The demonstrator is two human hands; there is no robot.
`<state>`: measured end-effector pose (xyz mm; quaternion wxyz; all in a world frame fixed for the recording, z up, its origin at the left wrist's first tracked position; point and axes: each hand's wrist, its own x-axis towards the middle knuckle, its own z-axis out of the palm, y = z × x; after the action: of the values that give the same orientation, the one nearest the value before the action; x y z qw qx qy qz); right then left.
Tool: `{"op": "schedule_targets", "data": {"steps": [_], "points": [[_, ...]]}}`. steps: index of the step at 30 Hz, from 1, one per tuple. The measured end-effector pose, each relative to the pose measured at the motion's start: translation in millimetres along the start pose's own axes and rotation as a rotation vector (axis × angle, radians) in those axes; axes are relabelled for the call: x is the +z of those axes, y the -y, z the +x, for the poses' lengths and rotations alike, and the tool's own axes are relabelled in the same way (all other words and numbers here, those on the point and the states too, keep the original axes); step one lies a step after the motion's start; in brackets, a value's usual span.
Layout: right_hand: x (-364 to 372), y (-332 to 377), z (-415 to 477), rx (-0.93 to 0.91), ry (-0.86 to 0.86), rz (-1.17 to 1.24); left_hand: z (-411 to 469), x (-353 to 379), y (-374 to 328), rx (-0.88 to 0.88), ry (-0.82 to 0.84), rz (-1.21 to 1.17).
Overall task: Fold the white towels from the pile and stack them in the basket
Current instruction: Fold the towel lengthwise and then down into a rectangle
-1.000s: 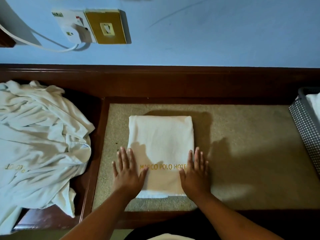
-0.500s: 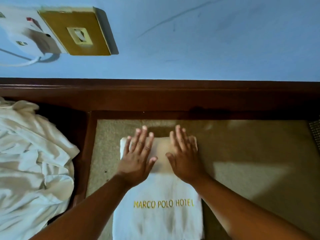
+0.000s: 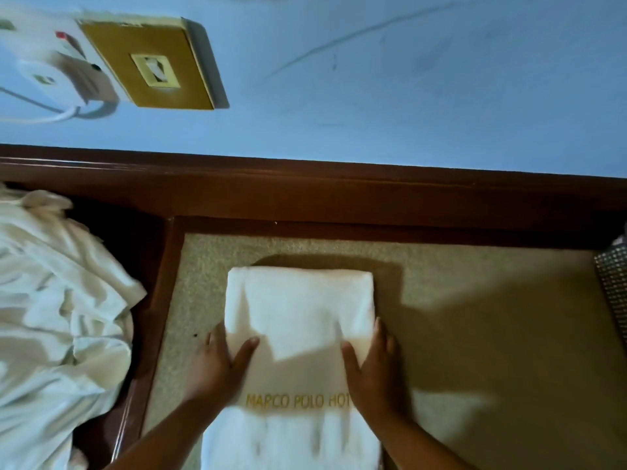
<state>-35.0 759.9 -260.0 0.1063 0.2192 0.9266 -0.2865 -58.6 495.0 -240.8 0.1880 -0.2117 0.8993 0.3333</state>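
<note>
Head, lower centre: folded towel [image 3: 298, 310] is held.
Left hand [image 3: 220, 366]: left edge pinched.
Right hand [image 3: 375, 368]: right edge pinched.

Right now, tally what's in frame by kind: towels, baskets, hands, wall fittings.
folded towel: 1
towel pile: 1, towels within cannot be counted
basket: 1, only its edge shows
hands: 2, left hand and right hand, each gripping a side of that towel
wall fittings: 2, gold switch plate and white socket
total: 7
</note>
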Motion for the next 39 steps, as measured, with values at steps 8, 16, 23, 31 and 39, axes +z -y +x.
{"op": "schedule_targets", "data": {"steps": [8, 16, 23, 31, 39], "points": [[-43.9, 3.2, -47.8, 0.277, 0.301, 0.612, -73.6, -32.9, -31.6, -0.181, 0.279, -0.774], [-182.5, -10.3, -75.7, 0.109, 0.289, 0.768, -152.7, -47.1, -95.6, -0.102, 0.553, -0.982], [-318.2, -89.7, -118.5, 0.038, 0.001, 0.748, -223.6, -17.9, -211.4, 0.246, 0.65, -0.877], [-419.0, -220.7, -172.8, 0.13, -0.375, 0.705, -324.6, 81.8, -327.4, 0.479, 0.852, -0.856], [-476.3, -299.1, -180.8, 0.235, -0.561, 0.468, -385.9, 180.0, -377.4, 0.544, 0.948, -0.894]]}}
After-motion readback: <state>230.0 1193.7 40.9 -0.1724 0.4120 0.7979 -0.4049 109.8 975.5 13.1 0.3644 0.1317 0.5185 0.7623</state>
